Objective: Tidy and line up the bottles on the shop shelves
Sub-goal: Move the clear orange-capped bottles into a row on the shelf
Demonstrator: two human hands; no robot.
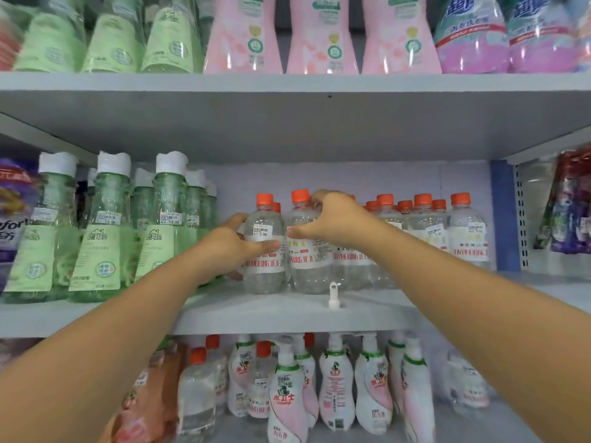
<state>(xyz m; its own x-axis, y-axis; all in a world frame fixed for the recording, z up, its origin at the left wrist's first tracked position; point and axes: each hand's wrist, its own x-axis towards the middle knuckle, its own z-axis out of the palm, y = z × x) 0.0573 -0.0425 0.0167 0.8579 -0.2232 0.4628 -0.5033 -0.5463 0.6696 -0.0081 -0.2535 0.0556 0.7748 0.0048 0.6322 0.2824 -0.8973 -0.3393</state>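
middle shelf (287, 311), centre of the frame: a group of clear bottles with orange caps and white labels stands in rows. the left hand (230, 247) is wrapped around the leftmost front clear bottle (264, 247), thumb across its label below the price sticker, fingers curled behind its left side; the bottle stands upright at the left end of the group. the right hand (332, 219) is on the second clear bottle (305, 247) just to the right, fingers curled over its shoulder near the orange cap (300, 196), thumb extended low along the label front. the two bottles stand side by side, touching or very nearly so. the remaining clear bottles (447, 235) run toward the right of the frame behind the right forearm.

a small white cap-like piece (333, 295) stands on the shelf's front edge, just below the second bottle.

left of the frame, same shelf: tall green bottles (108, 228) with white caps, in several rows, beside a purple pack (12, 212) at the far left edge. upper shelf, top of the frame: green bottles (112, 36), pink bottles (323, 36) and purple-based bottles (473, 39), left to right. lower shelf, bottom centre: white-and-pink pump bottles (287, 401) and more orange-capped clear ones (196, 391). right edge: hanging dark packets (572, 206), blurred.
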